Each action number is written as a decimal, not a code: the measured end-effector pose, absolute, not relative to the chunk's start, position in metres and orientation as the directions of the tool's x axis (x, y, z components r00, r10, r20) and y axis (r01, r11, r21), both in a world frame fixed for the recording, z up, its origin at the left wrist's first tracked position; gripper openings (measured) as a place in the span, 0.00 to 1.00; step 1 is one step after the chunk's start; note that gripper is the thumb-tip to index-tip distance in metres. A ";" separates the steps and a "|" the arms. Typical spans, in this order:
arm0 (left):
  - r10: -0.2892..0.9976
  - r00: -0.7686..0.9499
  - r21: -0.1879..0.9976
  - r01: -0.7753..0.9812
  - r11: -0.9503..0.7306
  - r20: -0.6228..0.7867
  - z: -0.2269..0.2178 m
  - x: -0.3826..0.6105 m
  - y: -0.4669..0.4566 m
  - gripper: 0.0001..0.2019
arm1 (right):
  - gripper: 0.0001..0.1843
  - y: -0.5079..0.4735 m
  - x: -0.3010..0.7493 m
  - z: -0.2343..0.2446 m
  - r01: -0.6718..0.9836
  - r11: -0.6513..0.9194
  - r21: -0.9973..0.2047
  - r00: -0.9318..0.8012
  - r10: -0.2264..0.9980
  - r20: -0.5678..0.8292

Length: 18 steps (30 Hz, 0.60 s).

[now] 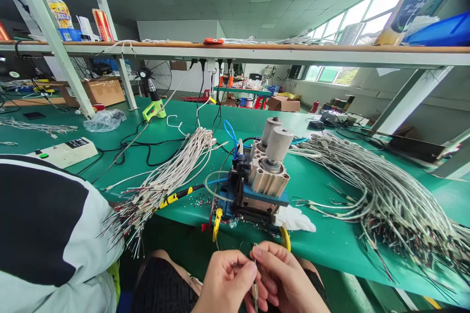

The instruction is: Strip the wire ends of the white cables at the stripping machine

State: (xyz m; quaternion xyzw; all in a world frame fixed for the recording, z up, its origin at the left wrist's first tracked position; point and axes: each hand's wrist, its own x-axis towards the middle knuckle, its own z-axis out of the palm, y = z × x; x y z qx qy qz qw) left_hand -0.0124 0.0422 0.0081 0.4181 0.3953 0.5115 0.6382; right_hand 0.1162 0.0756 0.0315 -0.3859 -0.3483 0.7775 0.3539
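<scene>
Below the table's front edge, my left hand and my right hand are close together, fingers pinched on a thin cable. The cable hangs between them; its upper end is mostly hidden by my fingertips. Just beyond my hands stands a blue and silver pneumatic press with two knurled metal cylinders on top. Yellow rings show at its front. A white glove lies against its right side.
Cable bundles lie left and right on the green table. A person in a white and black top sits close on my left. A yellow-black handle crosses the left bundle. A shelf spans above.
</scene>
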 end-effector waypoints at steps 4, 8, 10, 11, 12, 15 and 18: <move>0.993 0.118 0.888 -0.453 0.076 -0.025 0.012 -0.008 0.055 0.21 | 0.23 0.081 0.111 0.037 -0.335 -0.483 -0.809 -0.416 0.846 -0.333; 0.997 0.070 0.837 -0.543 0.073 -0.042 0.023 -0.004 0.069 0.17 | 0.22 0.083 0.111 0.035 -0.346 -0.404 -0.847 -0.373 0.888 -0.271; 0.996 0.049 0.815 -0.572 0.087 -0.072 0.028 -0.003 0.075 0.15 | 0.24 0.083 0.111 0.034 -0.319 -0.325 -0.890 -0.289 0.928 -0.235; 0.995 0.035 0.805 -0.585 0.094 -0.091 0.030 -0.002 0.078 0.15 | 0.26 0.083 0.111 0.035 -0.305 -0.280 -0.910 -0.245 0.947 -0.209; 0.994 0.019 0.796 -0.597 0.099 -0.109 0.031 -0.002 0.080 0.14 | 0.28 0.083 0.110 0.036 -0.293 -0.240 -0.926 -0.204 0.961 -0.185; 0.988 -0.027 0.775 -0.624 0.100 -0.149 0.033 0.000 0.086 0.13 | 0.30 0.082 0.107 0.040 -0.279 -0.152 -0.948 -0.144 0.983 -0.116; 0.983 -0.056 0.758 -0.644 0.099 -0.176 0.034 0.000 0.088 0.14 | 0.27 0.082 0.106 0.040 -0.270 -0.111 -0.956 -0.135 0.988 -0.077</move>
